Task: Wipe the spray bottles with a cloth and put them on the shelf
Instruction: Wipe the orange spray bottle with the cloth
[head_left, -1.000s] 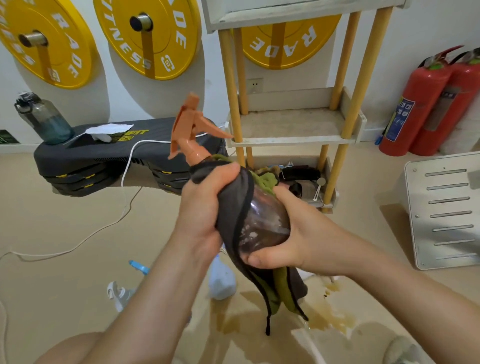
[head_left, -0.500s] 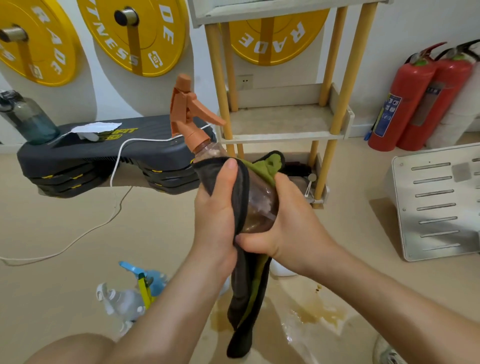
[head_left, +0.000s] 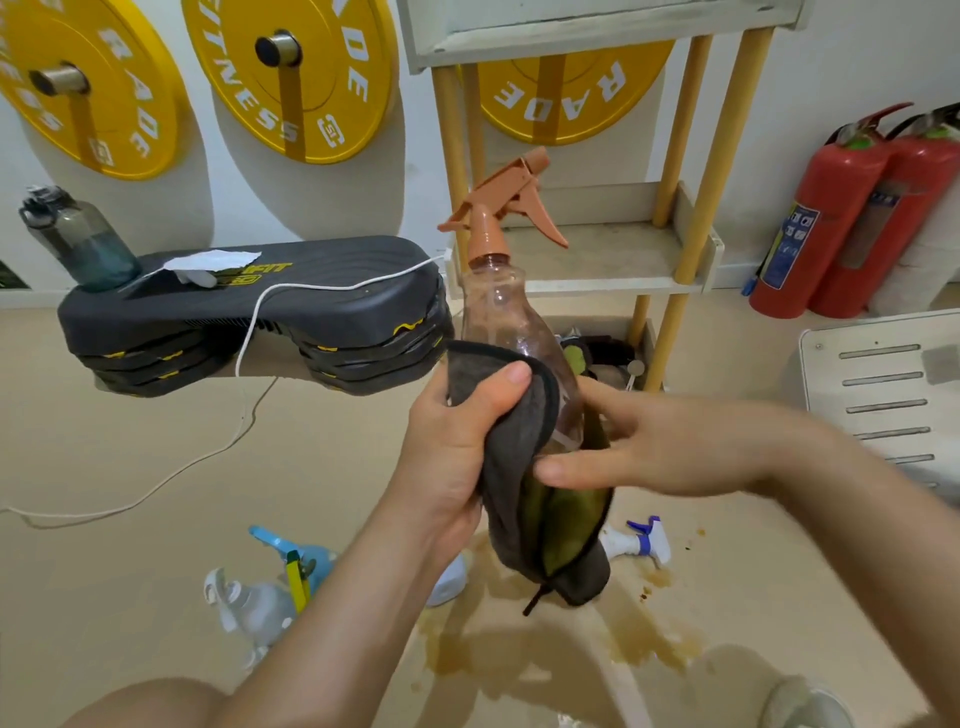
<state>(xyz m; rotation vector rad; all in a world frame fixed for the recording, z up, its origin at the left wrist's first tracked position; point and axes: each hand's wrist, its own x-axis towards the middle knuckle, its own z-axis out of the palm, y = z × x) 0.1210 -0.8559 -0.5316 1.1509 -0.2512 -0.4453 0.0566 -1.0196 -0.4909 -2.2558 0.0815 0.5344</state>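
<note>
**Handling notes, mid-wipe**

Left hand (head_left: 452, 452) clenches a grey-and-green microfibre cloth (head_left: 511, 447) round the lower body of a clear plastic spray bottle with an orange trigger head (head_left: 506, 322). The bottle is held upright in the air in front of the white shelf with yellow posts (head_left: 613, 260). Right hand (head_left: 649, 447) is released, its fingers nearly straight and its thumb tip touching the cloth. The bottle looks almost empty, so it is likely light, thin-walled and easy to dent, and probably slick where wet. The safest hold seems to be the narrow neck under the trigger, or the waist through the cloth.
</note>
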